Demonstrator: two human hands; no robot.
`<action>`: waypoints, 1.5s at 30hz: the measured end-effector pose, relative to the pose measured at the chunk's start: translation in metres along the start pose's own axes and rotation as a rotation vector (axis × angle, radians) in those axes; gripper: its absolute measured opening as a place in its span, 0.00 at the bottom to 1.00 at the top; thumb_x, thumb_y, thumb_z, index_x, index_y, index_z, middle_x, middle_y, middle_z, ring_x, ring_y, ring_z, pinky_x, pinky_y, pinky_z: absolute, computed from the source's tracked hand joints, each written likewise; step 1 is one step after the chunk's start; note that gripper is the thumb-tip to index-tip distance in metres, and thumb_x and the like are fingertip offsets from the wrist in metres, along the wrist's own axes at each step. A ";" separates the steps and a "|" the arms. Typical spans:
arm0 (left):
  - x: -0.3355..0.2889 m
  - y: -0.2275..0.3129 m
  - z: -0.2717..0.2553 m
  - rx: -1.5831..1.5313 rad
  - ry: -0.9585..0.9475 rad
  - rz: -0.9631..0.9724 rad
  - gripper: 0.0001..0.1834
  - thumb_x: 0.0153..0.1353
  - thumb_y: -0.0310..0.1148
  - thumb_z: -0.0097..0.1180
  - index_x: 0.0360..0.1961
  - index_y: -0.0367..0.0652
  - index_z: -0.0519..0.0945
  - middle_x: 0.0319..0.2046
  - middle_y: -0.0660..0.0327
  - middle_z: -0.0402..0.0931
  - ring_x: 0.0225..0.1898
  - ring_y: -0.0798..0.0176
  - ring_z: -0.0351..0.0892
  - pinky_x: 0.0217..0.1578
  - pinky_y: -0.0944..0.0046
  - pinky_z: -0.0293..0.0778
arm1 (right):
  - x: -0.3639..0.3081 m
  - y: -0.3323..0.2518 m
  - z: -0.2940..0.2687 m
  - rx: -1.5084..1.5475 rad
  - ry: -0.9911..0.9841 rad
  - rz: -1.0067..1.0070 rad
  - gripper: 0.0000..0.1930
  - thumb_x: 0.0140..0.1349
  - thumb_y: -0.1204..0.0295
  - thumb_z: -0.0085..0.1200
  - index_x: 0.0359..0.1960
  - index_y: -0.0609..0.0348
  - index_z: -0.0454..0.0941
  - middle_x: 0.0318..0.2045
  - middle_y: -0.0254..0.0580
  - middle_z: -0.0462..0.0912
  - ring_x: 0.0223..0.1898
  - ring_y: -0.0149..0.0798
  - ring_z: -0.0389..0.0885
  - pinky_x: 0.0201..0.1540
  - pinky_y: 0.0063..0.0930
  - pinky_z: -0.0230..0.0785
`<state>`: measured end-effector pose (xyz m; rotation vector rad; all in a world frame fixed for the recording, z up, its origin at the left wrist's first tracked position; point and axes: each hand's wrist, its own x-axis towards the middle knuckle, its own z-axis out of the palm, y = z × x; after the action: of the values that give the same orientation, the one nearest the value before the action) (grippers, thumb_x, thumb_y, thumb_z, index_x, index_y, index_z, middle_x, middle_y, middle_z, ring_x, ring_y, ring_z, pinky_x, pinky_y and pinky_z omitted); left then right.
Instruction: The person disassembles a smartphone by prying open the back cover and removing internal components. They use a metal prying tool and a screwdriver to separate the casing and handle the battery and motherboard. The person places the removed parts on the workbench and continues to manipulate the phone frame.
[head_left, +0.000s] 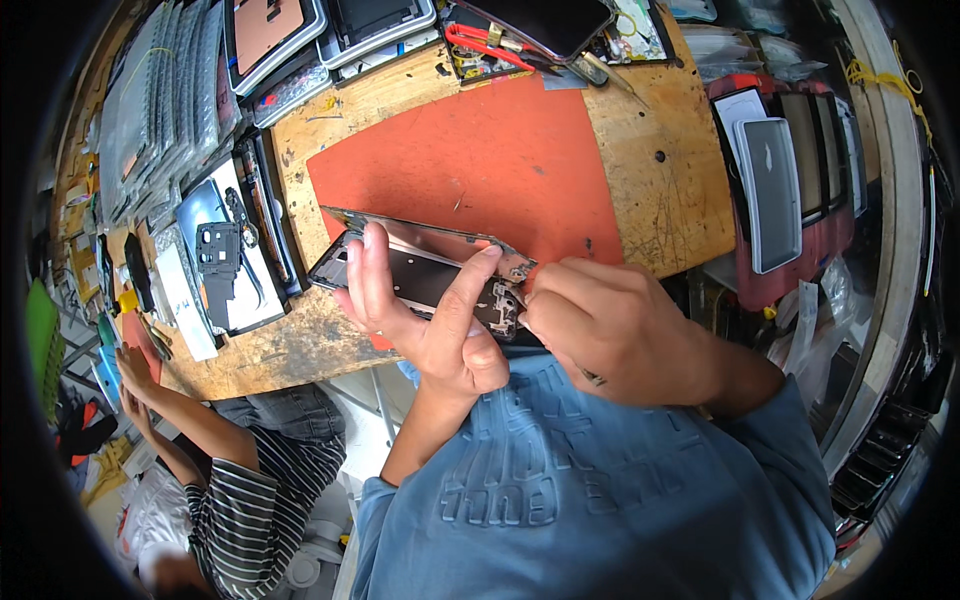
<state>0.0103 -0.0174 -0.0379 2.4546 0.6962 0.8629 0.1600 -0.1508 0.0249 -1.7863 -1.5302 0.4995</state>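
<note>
An opened phone [415, 278] is held over the near edge of an orange-red mat [480, 160]. Its dark frame and a thin coppery panel [440, 240] stand apart like a half-open book. My left hand [445, 335] grips the phone from below, with the index fingertip against the panel near its right end. Bare metal parts and small boards show at that end of the frame. There my right hand [625, 335] has its thumb and fingers pinched together; whatever lies between the fingertips is hidden.
Red-handled pliers [490, 45] and a dark phone [545, 22] lie at the table's far edge. Phone parts [225, 260] fill a tray to the left, near stacked plastic sleeves [165, 95]. Phone housings [770, 195] stand at right. A person in a striped shirt [265, 505] sits at lower left.
</note>
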 end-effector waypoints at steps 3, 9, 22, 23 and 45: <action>-0.001 -0.003 0.003 -0.017 0.015 0.007 0.41 0.78 0.65 0.27 0.52 0.58 0.95 0.78 0.34 0.58 0.80 0.31 0.53 0.78 0.35 0.31 | -0.001 0.009 0.005 0.085 0.068 0.008 0.10 0.56 0.79 0.64 0.34 0.59 0.73 0.32 0.44 0.76 0.33 0.48 0.83 0.29 0.43 0.75; 0.003 -0.002 0.000 -0.018 -0.010 0.008 0.41 0.78 0.64 0.26 0.53 0.56 0.94 0.78 0.35 0.58 0.81 0.31 0.51 0.78 0.33 0.31 | -0.005 0.031 0.007 0.523 0.159 0.390 0.07 0.64 0.78 0.67 0.31 0.62 0.79 0.26 0.41 0.81 0.28 0.33 0.82 0.29 0.34 0.72; 0.004 0.003 -0.006 0.033 -0.066 -0.029 0.44 0.78 0.67 0.23 0.54 0.57 0.93 0.78 0.36 0.59 0.80 0.33 0.53 0.78 0.32 0.29 | -0.012 0.010 -0.007 0.359 0.251 0.141 0.08 0.60 0.82 0.67 0.32 0.61 0.78 0.29 0.46 0.80 0.29 0.51 0.83 0.31 0.40 0.72; 0.004 0.003 -0.006 0.031 -0.060 -0.021 0.44 0.78 0.67 0.23 0.54 0.58 0.93 0.78 0.36 0.59 0.80 0.33 0.53 0.78 0.32 0.28 | -0.012 0.010 -0.006 0.349 0.244 0.127 0.08 0.60 0.82 0.67 0.33 0.61 0.77 0.30 0.46 0.80 0.29 0.51 0.83 0.31 0.41 0.72; 0.007 0.001 0.000 0.025 -0.050 -0.004 0.40 0.77 0.64 0.28 0.53 0.57 0.94 0.77 0.36 0.62 0.80 0.33 0.54 0.78 0.34 0.32 | -0.013 0.022 0.023 0.168 0.278 -0.011 0.09 0.58 0.82 0.66 0.37 0.62 0.78 0.34 0.46 0.79 0.34 0.53 0.84 0.36 0.44 0.77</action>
<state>0.0150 -0.0144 -0.0340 2.4871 0.6980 0.7932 0.1563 -0.1575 -0.0090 -1.6402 -1.2679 0.3461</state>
